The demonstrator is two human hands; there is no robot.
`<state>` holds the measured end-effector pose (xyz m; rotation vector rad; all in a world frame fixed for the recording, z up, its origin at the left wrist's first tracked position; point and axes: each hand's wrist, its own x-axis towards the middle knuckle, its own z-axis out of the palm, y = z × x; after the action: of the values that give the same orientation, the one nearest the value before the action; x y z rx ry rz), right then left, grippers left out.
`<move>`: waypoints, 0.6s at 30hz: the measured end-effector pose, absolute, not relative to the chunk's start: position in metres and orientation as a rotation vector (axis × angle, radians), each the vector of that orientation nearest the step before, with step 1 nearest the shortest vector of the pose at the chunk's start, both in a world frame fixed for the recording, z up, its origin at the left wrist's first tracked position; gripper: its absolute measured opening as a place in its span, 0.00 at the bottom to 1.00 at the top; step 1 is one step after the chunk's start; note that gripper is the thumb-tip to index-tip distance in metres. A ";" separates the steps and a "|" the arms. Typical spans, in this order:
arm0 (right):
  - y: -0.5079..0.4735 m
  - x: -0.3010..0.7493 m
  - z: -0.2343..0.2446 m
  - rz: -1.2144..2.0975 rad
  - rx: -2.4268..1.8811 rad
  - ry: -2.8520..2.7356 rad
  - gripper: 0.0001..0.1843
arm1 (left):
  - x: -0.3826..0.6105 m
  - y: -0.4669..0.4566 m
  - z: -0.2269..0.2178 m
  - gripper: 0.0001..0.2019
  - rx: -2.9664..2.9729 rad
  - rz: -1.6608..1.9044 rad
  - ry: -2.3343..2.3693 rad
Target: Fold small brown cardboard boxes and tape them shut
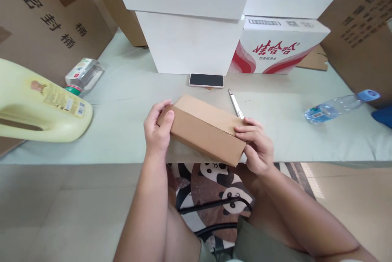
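Note:
A small brown cardboard box is held tilted at the table's front edge, its long side towards me. My left hand grips its left end, thumb on the near face and fingers behind. At the right end, my right hand is closed on the box, with fingers on the upper face and the thumb by the near corner. Just beyond the right fingers lies a utility knife on the table. A phone with a dark screen rests farther back. The underside of the box is hidden.
White cartons are stacked at the back. On the left lie a yellow jug and a clear bottle with a green cap. A water bottle lies on the right. Large cardboard boxes flank the table.

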<state>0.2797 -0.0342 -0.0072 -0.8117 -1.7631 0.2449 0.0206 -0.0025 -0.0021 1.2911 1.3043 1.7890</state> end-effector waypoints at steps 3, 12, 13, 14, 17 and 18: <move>-0.032 0.280 -0.009 0.209 -0.766 -1.795 0.12 | 0.016 -0.002 -0.001 0.09 1.449 1.727 1.340; -0.032 0.285 -0.023 0.380 -0.780 -1.659 0.20 | 0.010 0.002 0.004 0.08 1.335 1.713 1.462; -0.031 0.286 -0.025 0.418 -0.822 -1.591 0.21 | 0.008 0.002 0.004 0.09 1.275 1.710 1.476; -0.030 0.287 -0.027 0.454 -0.868 -1.531 0.23 | 0.006 0.003 0.004 0.09 1.201 1.714 1.486; -0.026 0.289 -0.032 0.609 -0.982 -1.526 0.27 | -0.001 0.005 0.006 0.10 0.974 1.755 1.479; -0.025 0.288 -0.033 0.688 -0.992 -1.582 0.29 | -0.002 0.006 0.007 0.11 0.915 1.771 1.470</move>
<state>0.2881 -0.0255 -0.0333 -0.9918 -1.5822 0.6884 -0.0020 0.0060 0.0068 0.9150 1.4700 1.7708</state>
